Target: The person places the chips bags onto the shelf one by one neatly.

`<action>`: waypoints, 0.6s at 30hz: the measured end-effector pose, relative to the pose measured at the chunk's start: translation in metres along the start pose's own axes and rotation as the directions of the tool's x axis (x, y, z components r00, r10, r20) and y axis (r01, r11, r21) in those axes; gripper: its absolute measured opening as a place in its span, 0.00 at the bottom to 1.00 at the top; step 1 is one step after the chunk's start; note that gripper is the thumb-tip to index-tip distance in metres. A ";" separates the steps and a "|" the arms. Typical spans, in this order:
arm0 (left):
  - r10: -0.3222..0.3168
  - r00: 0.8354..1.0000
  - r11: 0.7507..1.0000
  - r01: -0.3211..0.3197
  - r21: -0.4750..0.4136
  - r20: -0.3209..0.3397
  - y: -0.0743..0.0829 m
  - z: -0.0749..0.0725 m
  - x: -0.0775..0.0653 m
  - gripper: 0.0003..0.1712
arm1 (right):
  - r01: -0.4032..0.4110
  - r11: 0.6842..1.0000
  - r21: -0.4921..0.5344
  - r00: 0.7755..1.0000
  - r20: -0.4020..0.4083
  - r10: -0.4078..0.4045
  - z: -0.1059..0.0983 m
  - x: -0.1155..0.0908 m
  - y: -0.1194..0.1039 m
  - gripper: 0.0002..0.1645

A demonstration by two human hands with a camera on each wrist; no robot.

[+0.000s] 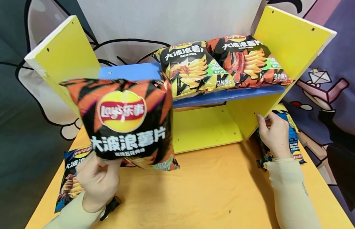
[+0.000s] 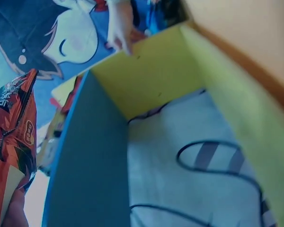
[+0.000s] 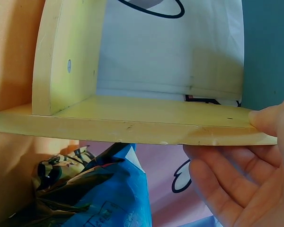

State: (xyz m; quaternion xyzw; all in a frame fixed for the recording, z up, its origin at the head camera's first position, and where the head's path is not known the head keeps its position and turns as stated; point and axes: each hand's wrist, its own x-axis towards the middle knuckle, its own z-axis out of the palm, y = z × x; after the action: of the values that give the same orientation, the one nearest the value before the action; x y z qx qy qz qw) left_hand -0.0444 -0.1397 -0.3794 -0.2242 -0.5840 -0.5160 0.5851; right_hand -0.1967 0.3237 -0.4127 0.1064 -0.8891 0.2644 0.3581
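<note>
My left hand (image 1: 98,181) grips the lower edge of a red-and-black Lay's chip bag (image 1: 120,127), holding it up in front of the shelf's left part. In the left wrist view this bag (image 2: 12,137) is at the left edge, with only part of the hand showing. The small shelf has yellow sides and a blue middle board (image 1: 128,71). With thumb on the inner face and fingers outside, my right hand (image 1: 276,133) holds the front edge of the right side panel (image 3: 132,132). Two chip bags, one yellow-and-black (image 1: 191,70) and one red-and-black (image 1: 246,60), lean side by side on the blue board.
A blue-and-black chip bag (image 1: 71,178) lies on the orange table (image 1: 194,190) at the left, partly behind my left hand. Further blue and yellow bags (image 1: 293,136) lie right of the shelf. The yellow bottom board (image 1: 206,127) is below the blue one. Printed cloth hangs behind.
</note>
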 end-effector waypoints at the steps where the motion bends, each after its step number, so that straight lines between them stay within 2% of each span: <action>1: -0.008 1.000 1.000 0.008 0.028 -0.024 0.001 -0.001 0.004 0.33 | -0.002 1.000 -0.002 1.000 0.001 0.002 0.000 0.000 0.000 0.13; 4: -0.028 0.997 0.997 0.034 0.076 -0.071 0.002 -0.003 0.018 0.23 | -0.004 1.000 -0.005 1.000 0.004 0.004 0.000 0.000 0.000 0.13; 8: -0.068 0.994 0.993 0.076 0.092 -0.091 0.005 -0.002 0.035 0.08 | -0.006 1.000 -0.004 1.000 0.007 0.006 -0.001 0.000 -0.001 0.13; 13: -0.093 0.989 0.978 0.113 0.176 -0.116 0.007 0.000 0.046 0.12 | -0.005 1.000 -0.010 1.000 0.008 0.005 0.000 0.000 0.000 0.14; 18: -0.109 0.991 0.963 0.126 0.237 -0.080 0.004 0.000 0.055 0.12 | -0.003 1.000 0.000 1.000 0.005 0.003 0.000 0.000 0.000 0.13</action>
State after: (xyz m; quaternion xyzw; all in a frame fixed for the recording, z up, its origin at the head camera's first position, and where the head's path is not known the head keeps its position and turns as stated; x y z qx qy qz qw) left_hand -0.0528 -0.1566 -0.3276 -0.0990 -0.6349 -0.4822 0.5955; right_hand -0.1967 0.3236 -0.4127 0.1058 -0.8901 0.2649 0.3556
